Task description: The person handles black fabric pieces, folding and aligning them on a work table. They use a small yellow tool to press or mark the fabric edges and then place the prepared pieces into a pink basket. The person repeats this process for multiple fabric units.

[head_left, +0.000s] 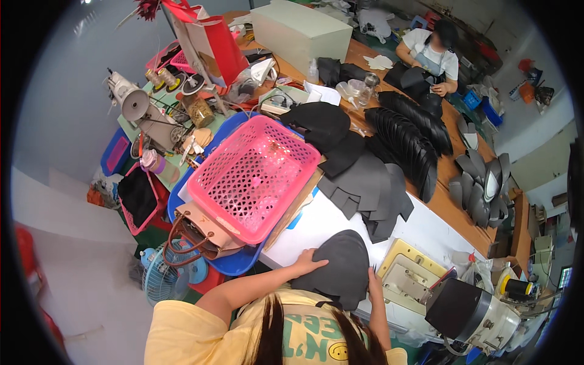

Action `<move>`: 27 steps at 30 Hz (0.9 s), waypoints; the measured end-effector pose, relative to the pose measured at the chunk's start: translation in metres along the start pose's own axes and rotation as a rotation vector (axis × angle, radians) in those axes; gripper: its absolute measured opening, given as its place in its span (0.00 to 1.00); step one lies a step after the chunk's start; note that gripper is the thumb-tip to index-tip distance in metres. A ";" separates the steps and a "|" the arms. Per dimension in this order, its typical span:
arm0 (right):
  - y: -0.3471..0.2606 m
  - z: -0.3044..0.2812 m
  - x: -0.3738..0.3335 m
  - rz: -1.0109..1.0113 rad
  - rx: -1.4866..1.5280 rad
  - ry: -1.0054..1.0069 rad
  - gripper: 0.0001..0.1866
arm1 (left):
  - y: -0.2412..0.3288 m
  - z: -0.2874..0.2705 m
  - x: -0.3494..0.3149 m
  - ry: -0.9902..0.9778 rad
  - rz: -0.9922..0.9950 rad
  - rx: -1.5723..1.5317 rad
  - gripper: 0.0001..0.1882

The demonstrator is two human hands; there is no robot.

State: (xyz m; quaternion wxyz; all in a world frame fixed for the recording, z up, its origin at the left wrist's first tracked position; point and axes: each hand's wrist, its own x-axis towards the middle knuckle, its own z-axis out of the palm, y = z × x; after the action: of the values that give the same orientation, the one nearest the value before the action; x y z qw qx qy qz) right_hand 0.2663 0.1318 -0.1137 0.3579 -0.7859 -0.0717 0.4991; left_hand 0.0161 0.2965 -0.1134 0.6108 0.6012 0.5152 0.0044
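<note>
A stack of dark grey, rounded sheet pieces (334, 258) lies close in front of my body, at the near edge of the white tabletop (325, 219). My left hand (309, 264) holds its left side, the thumb laid over the top sheet. Against the right edge my right hand (375, 283) grips it from the side; part of those fingers is hidden. Just beyond lie more dark grey pieces (365, 182), fanned out and overlapping. To the right of my right hand stands a sewing machine (465, 310) with a cream bed.
A pink perforated basket (258, 228) rests on a blue tub (240, 261) at left, a tan handbag (204, 237) beside it. Curved black pieces (404, 149) lie in rows farther back. A blue fan (161, 277) stands lower left. Across the table sits another person (426, 58), handling dark pieces.
</note>
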 end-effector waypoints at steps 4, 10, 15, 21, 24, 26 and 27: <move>0.015 -0.008 -0.008 0.030 0.178 -0.018 0.22 | -0.004 0.005 -0.006 0.130 0.041 -0.182 0.39; 0.019 -0.013 -0.016 0.074 0.268 -0.015 0.21 | -0.041 -0.111 -0.073 0.359 -0.368 -1.138 0.29; 0.025 -0.026 -0.019 -0.057 0.119 -0.231 0.20 | -0.058 -0.179 -0.068 0.509 -0.182 -1.247 0.29; -0.006 -0.008 -0.039 -0.145 -0.008 -0.223 0.52 | -0.109 -0.210 -0.008 0.194 -0.209 -1.344 0.17; 0.021 -0.010 -0.020 -0.200 -0.052 -0.153 0.52 | -0.052 -0.211 -0.036 0.365 -0.179 -1.334 0.10; 0.022 -0.008 -0.028 -0.226 -0.064 -0.121 0.52 | -0.009 -0.209 -0.093 0.422 -0.163 -1.290 0.10; 0.019 -0.009 -0.033 -0.218 -0.043 -0.120 0.52 | -0.003 -0.206 -0.110 0.458 -0.152 -1.274 0.10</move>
State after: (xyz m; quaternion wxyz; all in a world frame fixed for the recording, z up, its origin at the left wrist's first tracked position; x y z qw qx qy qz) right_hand 0.2526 0.0974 -0.0994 0.3881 -0.7496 -0.1890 0.5019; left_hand -0.1682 0.3768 0.0051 0.7199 0.0702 0.5693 0.3909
